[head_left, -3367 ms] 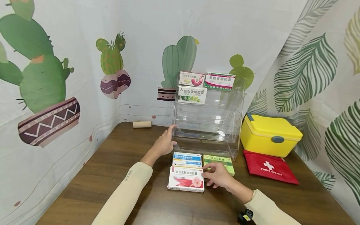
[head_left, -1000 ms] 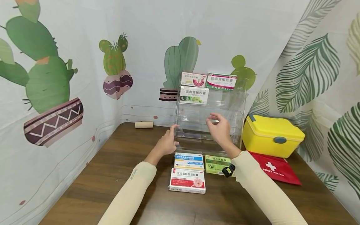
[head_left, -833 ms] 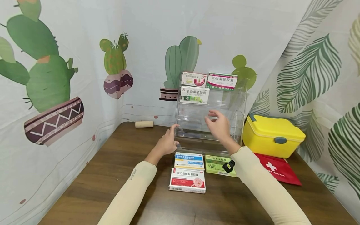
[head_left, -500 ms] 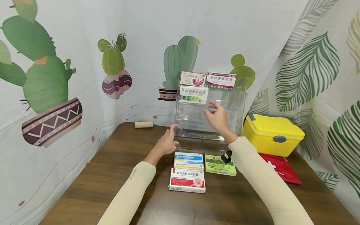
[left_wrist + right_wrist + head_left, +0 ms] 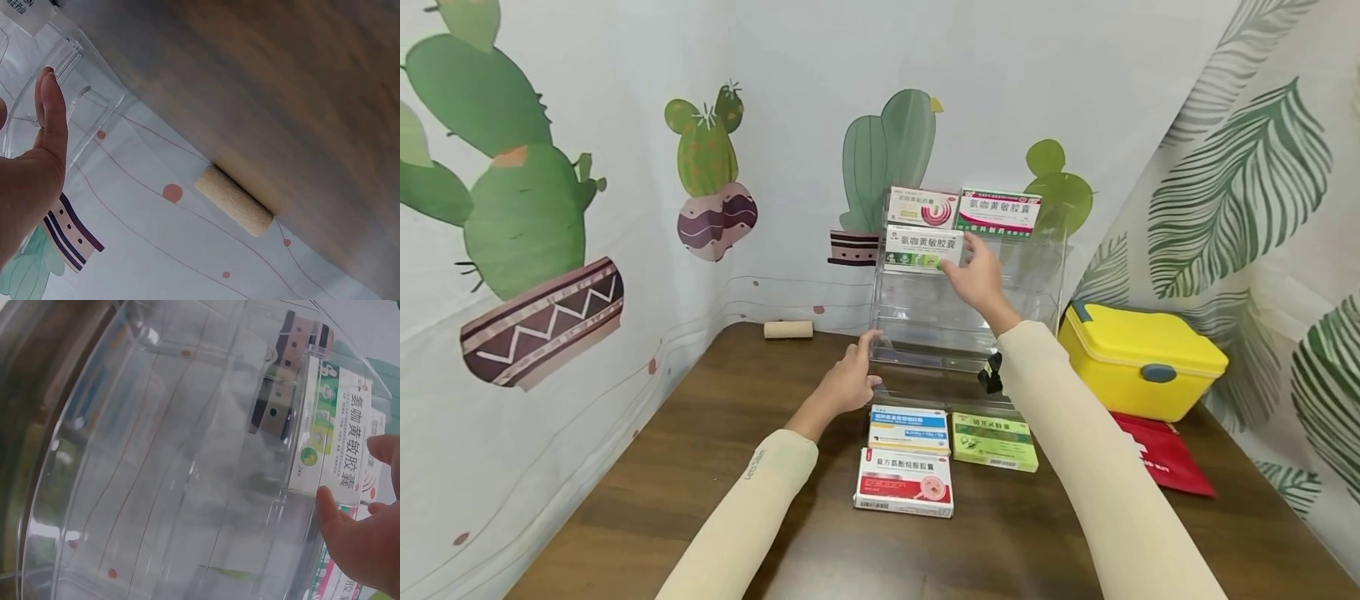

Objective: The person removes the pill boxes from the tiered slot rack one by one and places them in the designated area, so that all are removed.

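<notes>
My right hand [image 5: 979, 273] reaches to the right end of a white-and-green medicine box [image 5: 913, 250], which stands in the clear display rack [image 5: 925, 304]. In the right wrist view, the thumb is at the corner of this box [image 5: 334, 425] and another fingertip at its top edge, the fingers spread apart. My left hand [image 5: 847, 377] rests against the rack's lower left side, index finger straight along it. In the left wrist view, straight fingers [image 5: 53, 109] lie at the clear plastic. Above stand a white-and-pink medicine box [image 5: 921, 208] and a green-and-magenta medicine box [image 5: 997, 213].
Before the rack lie a blue-and-white medicine box [image 5: 908, 429], a red-and-white medicine box [image 5: 904, 483] and a green medicine box [image 5: 994, 442]. At right stand a yellow case [image 5: 1142, 358] and a red first aid pouch [image 5: 1172, 467]. A tan roll [image 5: 787, 329] lies at the back left.
My right hand has left the red-and-white box on the table, risen across the rack and come up to the white-and-green box. The left hand keeps its place at the rack's side.
</notes>
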`<control>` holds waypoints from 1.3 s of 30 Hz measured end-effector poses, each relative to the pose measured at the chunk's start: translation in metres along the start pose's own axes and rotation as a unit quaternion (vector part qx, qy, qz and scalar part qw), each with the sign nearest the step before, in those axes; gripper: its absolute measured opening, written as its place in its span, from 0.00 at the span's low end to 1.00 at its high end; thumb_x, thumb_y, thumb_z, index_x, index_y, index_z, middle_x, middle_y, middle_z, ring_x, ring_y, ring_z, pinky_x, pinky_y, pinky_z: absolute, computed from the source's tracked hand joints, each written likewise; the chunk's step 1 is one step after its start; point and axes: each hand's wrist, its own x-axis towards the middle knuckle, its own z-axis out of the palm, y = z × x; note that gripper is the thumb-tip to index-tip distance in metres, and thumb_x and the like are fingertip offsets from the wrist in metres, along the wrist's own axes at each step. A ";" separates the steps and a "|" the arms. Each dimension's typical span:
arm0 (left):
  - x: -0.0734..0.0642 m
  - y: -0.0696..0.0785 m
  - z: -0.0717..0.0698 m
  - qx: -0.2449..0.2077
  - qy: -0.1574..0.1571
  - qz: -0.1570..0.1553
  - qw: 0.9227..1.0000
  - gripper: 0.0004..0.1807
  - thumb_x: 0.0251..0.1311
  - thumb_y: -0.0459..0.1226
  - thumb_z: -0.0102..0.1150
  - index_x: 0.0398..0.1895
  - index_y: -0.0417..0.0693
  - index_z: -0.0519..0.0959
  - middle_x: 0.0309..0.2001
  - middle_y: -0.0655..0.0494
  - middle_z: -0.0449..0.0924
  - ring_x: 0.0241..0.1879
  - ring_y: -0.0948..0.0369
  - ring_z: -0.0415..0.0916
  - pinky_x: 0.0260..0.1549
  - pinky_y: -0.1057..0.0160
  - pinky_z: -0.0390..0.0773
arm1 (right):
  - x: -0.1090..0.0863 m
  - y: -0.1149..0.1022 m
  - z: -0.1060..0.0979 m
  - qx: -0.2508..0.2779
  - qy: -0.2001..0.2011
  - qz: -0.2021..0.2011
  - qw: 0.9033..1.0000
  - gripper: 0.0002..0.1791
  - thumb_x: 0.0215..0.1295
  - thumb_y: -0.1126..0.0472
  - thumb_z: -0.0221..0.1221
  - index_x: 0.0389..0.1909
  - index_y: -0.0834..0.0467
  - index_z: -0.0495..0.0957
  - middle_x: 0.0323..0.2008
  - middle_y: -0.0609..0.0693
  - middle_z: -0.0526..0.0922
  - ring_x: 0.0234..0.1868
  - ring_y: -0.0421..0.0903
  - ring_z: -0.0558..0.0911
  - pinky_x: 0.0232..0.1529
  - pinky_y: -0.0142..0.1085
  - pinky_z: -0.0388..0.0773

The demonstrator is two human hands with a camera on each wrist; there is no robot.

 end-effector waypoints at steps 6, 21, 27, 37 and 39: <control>0.002 -0.001 0.003 0.002 0.020 0.007 1.000 0.47 0.68 0.35 0.60 0.77 0.69 0.40 0.55 0.37 0.69 0.16 0.56 0.65 0.16 0.61 0.66 | 0.009 0.002 -0.004 0.022 -0.016 0.022 0.999 0.40 0.69 0.57 0.60 0.76 0.61 0.53 0.70 0.64 0.64 0.68 0.60 0.68 0.62 0.51 0.70; 0.000 -0.006 -0.001 0.006 0.039 0.039 0.998 0.47 0.64 0.37 0.65 0.77 0.65 0.44 0.51 0.43 0.77 0.33 0.53 0.76 0.33 0.53 0.75 | 0.021 0.007 -0.002 0.075 -0.012 0.033 0.997 0.33 0.69 0.61 0.61 0.72 0.60 0.62 0.60 0.62 0.74 0.62 0.57 0.74 0.56 0.47 0.75; -0.001 -0.010 -0.006 -0.018 0.041 0.054 0.998 0.45 0.62 0.39 0.67 0.75 0.66 0.50 0.59 0.42 0.78 0.49 0.46 0.80 0.45 0.45 0.78 | 0.021 0.007 -0.001 0.079 0.003 0.033 0.996 0.30 0.68 0.66 0.61 0.69 0.61 0.65 0.58 0.63 0.75 0.55 0.57 0.79 0.49 0.44 0.80; -0.001 -0.011 -0.009 -0.039 0.041 0.060 0.997 0.44 0.61 0.39 0.69 0.75 0.65 0.54 0.64 0.46 0.68 0.44 0.56 0.79 0.37 0.53 0.79 | 0.022 0.012 0.001 0.086 0.042 0.008 0.995 0.23 0.66 0.68 0.62 0.61 0.62 0.71 0.51 0.61 0.80 0.44 0.54 0.85 0.31 0.34 0.81; -0.001 -0.012 -0.010 -0.040 0.043 0.064 0.996 0.44 0.61 0.39 0.69 0.75 0.64 0.54 0.64 0.45 0.68 0.44 0.55 0.81 0.38 0.53 0.80 | 0.023 0.012 0.000 0.086 0.046 0.004 0.995 0.23 0.66 0.68 0.62 0.61 0.62 0.72 0.51 0.61 0.81 0.44 0.54 0.85 0.30 0.33 0.81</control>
